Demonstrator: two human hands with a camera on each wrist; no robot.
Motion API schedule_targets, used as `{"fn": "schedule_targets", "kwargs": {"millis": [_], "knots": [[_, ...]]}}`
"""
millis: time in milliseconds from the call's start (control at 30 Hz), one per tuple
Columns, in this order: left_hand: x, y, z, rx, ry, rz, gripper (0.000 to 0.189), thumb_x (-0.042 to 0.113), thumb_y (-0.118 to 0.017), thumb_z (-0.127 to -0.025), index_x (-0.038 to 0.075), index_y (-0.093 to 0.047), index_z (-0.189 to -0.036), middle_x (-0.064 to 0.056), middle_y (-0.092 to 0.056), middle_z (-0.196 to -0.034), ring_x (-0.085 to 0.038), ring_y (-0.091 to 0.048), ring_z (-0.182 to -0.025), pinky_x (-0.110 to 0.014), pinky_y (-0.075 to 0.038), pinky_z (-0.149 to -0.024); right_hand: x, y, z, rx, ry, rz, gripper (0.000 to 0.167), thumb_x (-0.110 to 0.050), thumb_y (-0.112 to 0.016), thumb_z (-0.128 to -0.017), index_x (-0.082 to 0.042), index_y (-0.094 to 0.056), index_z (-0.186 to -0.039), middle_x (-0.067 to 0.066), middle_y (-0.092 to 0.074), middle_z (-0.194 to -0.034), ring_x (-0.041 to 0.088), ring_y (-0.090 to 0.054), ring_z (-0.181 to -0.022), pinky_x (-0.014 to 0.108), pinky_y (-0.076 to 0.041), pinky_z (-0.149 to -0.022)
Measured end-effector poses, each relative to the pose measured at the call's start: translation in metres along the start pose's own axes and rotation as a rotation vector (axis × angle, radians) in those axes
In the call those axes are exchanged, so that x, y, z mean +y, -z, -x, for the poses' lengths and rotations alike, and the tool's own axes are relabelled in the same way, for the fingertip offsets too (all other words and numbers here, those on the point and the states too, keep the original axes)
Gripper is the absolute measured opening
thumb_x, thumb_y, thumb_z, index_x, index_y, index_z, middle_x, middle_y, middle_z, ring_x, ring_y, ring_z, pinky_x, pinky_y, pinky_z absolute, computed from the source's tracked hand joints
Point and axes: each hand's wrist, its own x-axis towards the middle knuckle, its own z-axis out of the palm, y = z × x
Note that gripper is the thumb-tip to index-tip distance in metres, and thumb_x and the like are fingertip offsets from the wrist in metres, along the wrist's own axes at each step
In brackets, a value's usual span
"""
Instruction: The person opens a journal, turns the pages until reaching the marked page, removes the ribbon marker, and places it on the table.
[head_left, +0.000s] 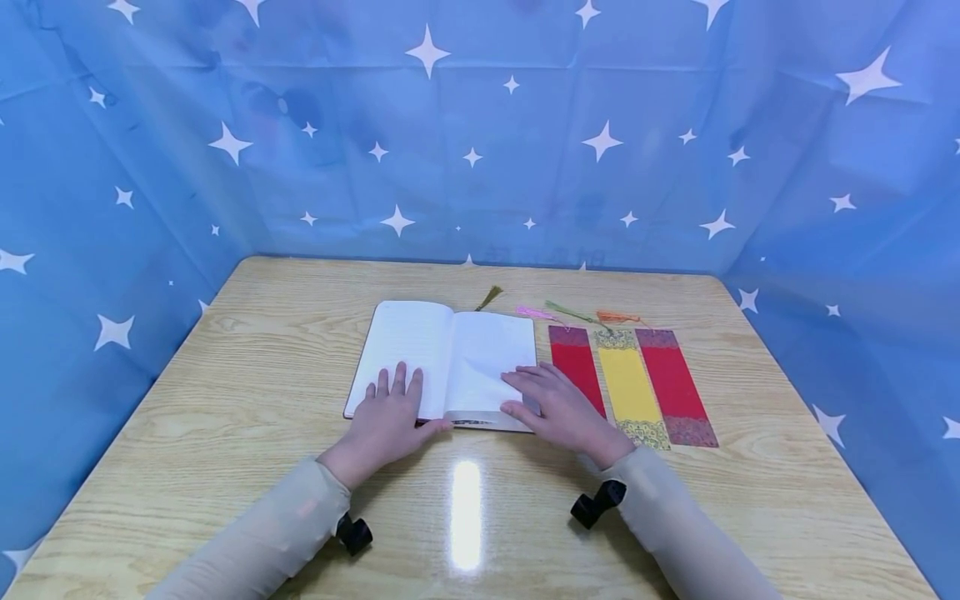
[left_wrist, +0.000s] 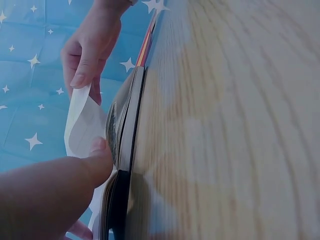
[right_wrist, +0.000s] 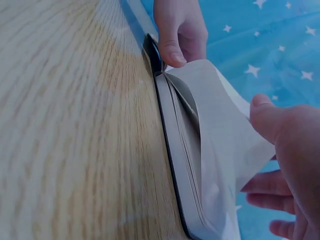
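An open book [head_left: 415, 342] with pale pages lies on the table. My left hand [head_left: 386, 421] rests flat on its left page, fingers spread and pointing away, the thumb [left_wrist: 100, 150] by the inner fold at the near edge. From the right side, my right hand [head_left: 562, 406] pinches the edge of a raised book page [right_wrist: 220, 125] between thumb and fingers. The page [left_wrist: 85, 125] curves up off the pages below, where a strip of printed picture [head_left: 471, 423] shows. Part of the right page is hidden behind the right hand.
Right of the book lie a red bookmark [head_left: 573, 358], a yellow bookmark [head_left: 630, 383] and another red bookmark [head_left: 675, 379], with tassels at their far ends. A dark green tassel [head_left: 490, 297] sticks out past the book's far edge. A starry blue cloth [head_left: 480, 108] surrounds the wooden table [head_left: 225, 392].
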Motion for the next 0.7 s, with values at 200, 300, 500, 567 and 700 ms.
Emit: {"fn": "schedule_targets", "kwargs": {"millis": [200,300,500,567,700], "knots": [[0.0003,0.0003,-0.0008,-0.01,0.008,-0.002,0.094,0.074,-0.039,-0.082,0.0,-0.038,-0.14,-0.031,-0.034,-0.14,-0.052,-0.032,-0.125,-0.059,-0.03,-0.099,-0.0014,0.001,0.0001,0.009,-0.004,0.004,0.054,-0.043,-0.059,-0.089,-0.012,-0.054,-0.132,0.007,-0.056,-0.129,0.026,-0.047,-0.121,0.048,-0.028,-0.105],[0.0008,0.0013,-0.0004,0.005,-0.004,-0.022,0.093,0.074,-0.039,-0.082,0.0,-0.039,-0.139,-0.03,-0.035,-0.14,-0.051,-0.033,-0.125,-0.06,-0.029,-0.099,-0.0003,0.0007,0.0008,0.023,0.002,0.01,0.054,-0.044,-0.057,-0.09,-0.013,-0.053,-0.133,0.007,-0.056,-0.129,0.025,-0.047,-0.121,0.048,-0.028,-0.105],[0.001,0.0017,0.0009,0.033,0.0,-0.02,0.094,0.073,-0.04,-0.082,-0.001,-0.039,-0.139,-0.028,-0.036,-0.14,-0.05,-0.033,-0.125,-0.069,-0.025,-0.095,0.0015,0.0009,0.0029,0.052,0.015,0.006,0.055,-0.043,-0.058,-0.089,-0.012,-0.05,-0.135,0.007,-0.052,-0.134,0.025,-0.043,-0.125,0.049,-0.024,-0.106],[0.0007,0.0015,0.001,0.042,0.001,-0.014,0.094,0.073,-0.041,-0.082,-0.001,-0.038,-0.139,-0.028,-0.036,-0.14,-0.051,-0.034,-0.125,-0.07,-0.024,-0.094,0.0014,0.0009,0.0032,0.07,0.026,0.01,0.056,-0.042,-0.06,-0.089,-0.012,-0.05,-0.135,0.008,-0.05,-0.135,0.026,-0.041,-0.127,0.049,-0.023,-0.107],[0.0003,0.0016,0.001,0.065,-0.012,-0.012,0.094,0.072,-0.044,-0.082,-0.002,-0.038,-0.139,-0.028,-0.037,-0.14,-0.051,-0.034,-0.124,-0.07,-0.025,-0.093,0.0008,0.0015,0.0036,0.113,0.056,0.02,0.057,-0.04,-0.06,-0.088,-0.01,-0.05,-0.135,0.011,-0.046,-0.139,0.027,-0.039,-0.129,0.05,-0.023,-0.107]]}}
